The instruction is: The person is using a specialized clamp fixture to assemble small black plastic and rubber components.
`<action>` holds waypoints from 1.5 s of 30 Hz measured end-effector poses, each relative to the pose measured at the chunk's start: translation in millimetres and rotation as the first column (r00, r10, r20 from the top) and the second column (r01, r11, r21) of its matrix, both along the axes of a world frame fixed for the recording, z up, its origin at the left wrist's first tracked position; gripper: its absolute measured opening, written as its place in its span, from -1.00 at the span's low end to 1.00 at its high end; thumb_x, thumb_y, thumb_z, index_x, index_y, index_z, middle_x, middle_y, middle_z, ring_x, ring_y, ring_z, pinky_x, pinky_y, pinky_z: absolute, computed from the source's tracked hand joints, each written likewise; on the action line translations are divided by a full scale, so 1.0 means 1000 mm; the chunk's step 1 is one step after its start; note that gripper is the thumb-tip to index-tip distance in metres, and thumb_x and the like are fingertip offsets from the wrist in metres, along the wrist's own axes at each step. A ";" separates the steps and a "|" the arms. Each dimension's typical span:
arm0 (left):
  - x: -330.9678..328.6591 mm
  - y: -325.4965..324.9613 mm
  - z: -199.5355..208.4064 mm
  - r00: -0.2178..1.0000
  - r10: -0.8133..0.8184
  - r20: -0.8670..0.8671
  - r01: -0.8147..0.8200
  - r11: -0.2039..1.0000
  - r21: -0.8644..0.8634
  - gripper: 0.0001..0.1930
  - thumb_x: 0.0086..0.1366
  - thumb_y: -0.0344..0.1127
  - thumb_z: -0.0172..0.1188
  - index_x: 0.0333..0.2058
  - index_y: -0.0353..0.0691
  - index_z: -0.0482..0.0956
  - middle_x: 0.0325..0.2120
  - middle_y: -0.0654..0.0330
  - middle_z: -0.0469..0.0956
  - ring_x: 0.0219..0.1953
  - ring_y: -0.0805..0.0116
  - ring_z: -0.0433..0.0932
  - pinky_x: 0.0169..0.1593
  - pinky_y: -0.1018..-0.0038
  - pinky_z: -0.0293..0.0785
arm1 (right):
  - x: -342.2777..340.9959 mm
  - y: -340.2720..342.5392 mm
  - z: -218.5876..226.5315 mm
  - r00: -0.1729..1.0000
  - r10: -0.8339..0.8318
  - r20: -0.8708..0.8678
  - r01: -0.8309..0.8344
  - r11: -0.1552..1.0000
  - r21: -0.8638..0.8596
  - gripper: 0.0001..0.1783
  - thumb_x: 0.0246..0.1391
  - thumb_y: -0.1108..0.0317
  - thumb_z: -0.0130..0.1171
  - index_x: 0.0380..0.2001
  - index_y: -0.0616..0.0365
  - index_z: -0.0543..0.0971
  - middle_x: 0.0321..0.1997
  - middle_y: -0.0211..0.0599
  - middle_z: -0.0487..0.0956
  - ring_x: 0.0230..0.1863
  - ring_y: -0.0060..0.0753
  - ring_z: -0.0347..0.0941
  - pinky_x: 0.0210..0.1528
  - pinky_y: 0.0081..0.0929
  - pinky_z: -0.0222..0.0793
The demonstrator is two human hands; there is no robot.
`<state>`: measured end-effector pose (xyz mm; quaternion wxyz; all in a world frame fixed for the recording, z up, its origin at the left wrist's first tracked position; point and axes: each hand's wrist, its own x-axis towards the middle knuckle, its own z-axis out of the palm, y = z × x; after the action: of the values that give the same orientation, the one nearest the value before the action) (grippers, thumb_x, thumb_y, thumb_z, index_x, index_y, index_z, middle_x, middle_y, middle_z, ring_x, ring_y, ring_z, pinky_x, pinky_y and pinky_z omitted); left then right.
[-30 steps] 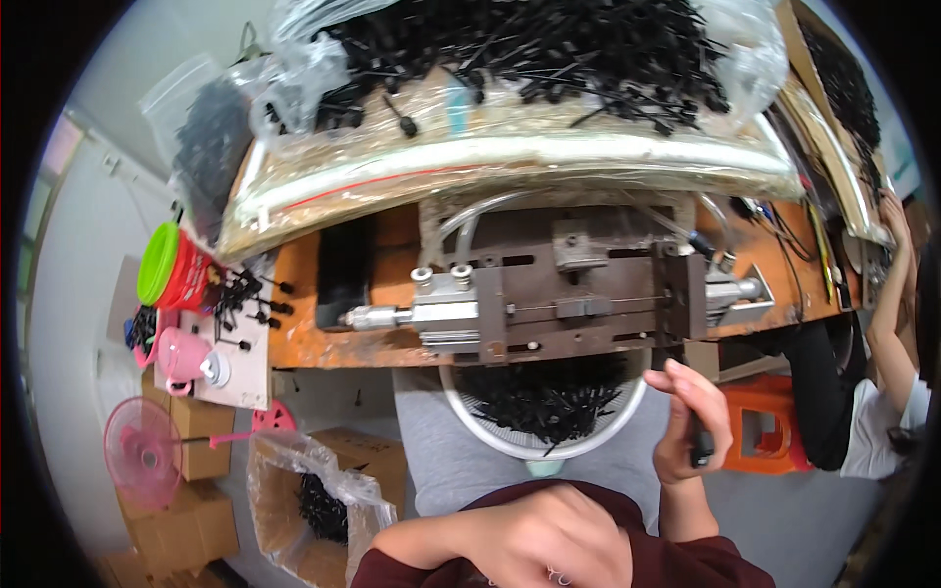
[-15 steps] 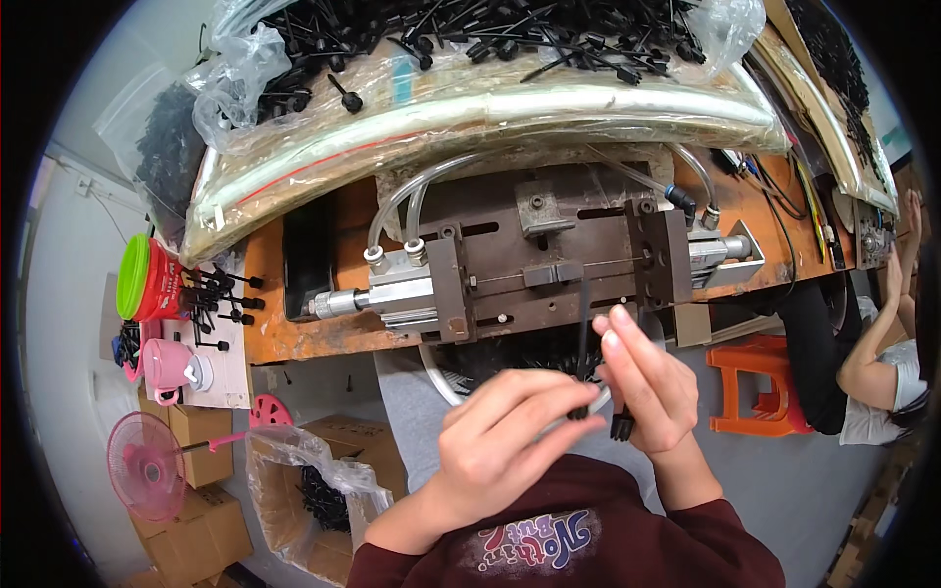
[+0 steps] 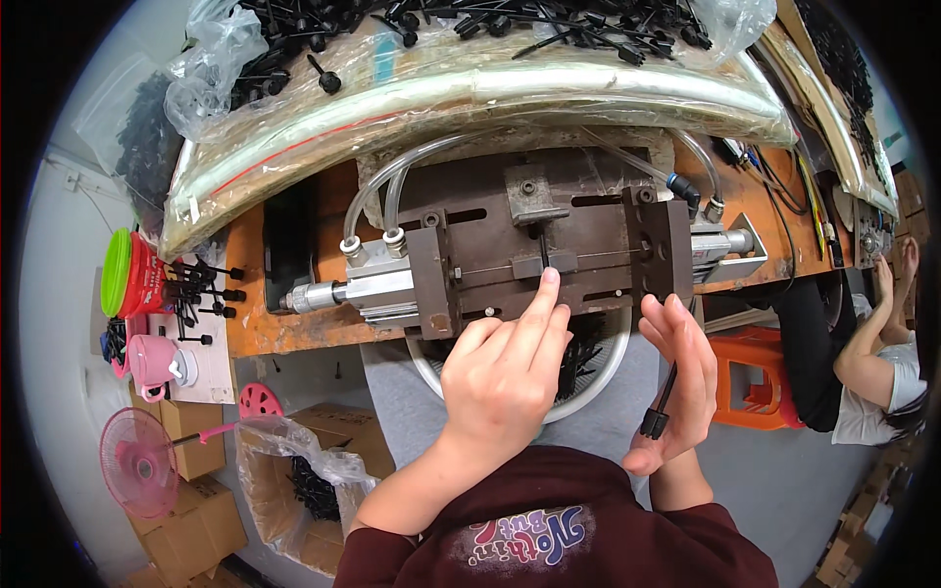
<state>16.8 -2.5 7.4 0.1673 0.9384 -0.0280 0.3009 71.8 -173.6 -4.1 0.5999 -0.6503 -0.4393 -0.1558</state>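
My left hand (image 3: 505, 377) reaches over the front of a dark metal fixture (image 3: 480, 240), index finger stretched forward. Its fingertip meets a thin black rod (image 3: 545, 250), whose far end lies under a small bracket (image 3: 534, 201) and which crosses a small grey block (image 3: 529, 268). The rod's near end is hidden beneath my fingers. To the right, my right hand (image 3: 686, 377) is held upright, palm turned inward. Along its palm slants another black plastic rod with a ribbed head (image 3: 655, 423), head end down, near the thumb.
Silver air cylinders (image 3: 387, 292) with clear hoses flank the fixture on the orange bench (image 3: 265, 338). Behind it, a plastic-wrapped tray edge (image 3: 470, 98) borders heaped black rods. A white-rimmed basket (image 3: 613, 367) sits below. At right are an orange stool (image 3: 755, 377) and another person's arm (image 3: 867, 343).
My left hand has moved forward from beside the right hand to the fixture, bringing a black rod onto the block. My right hand has shifted right and apart, with its rod more exposed.
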 end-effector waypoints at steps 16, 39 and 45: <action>0.002 0.001 0.005 0.998 0.018 -0.057 -0.021 0.999 -0.048 -0.76 -0.08 -0.36 0.44 -0.38 -0.22 0.66 -0.10 0.17 0.64 -0.61 0.40 0.49 -0.46 0.57 0.41 | -0.001 0.005 0.010 0.964 -0.167 0.205 0.221 0.934 -0.280 -0.59 -0.33 0.53 0.49 -0.27 0.23 0.65 -0.06 -0.10 0.59 -0.18 -0.18 0.61 -0.22 -0.41 0.58; -0.054 0.013 -0.003 0.938 -0.306 -0.163 0.263 0.934 -0.240 -0.64 -0.08 -0.11 0.48 -0.35 -0.21 0.67 -0.36 0.25 0.68 -0.53 0.48 0.60 -0.51 0.60 0.38 | 0.010 0.044 0.022 0.937 -0.056 0.346 0.279 0.716 -0.640 -0.73 -0.22 0.46 0.37 -0.34 0.19 0.60 0.04 -0.21 0.60 -0.55 -0.44 0.45 -0.45 -0.58 0.38; -0.054 0.010 -0.012 0.935 -0.327 -0.135 0.289 0.926 -0.242 -0.71 -0.04 -0.16 0.47 -0.40 -0.18 0.66 -0.43 0.32 0.67 -0.55 0.50 0.59 -0.52 0.61 0.37 | 0.019 0.043 0.014 0.920 -0.037 0.389 0.276 0.767 -0.579 -0.81 -0.16 0.49 0.20 -0.38 0.26 0.58 0.05 -0.10 0.59 -0.71 -0.62 0.32 -0.54 -0.63 0.25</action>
<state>-36.9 7.1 -4.2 0.3164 0.9207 -0.1276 0.1896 91.0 -130.5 10.1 0.2459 -0.8073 -0.5098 -0.1668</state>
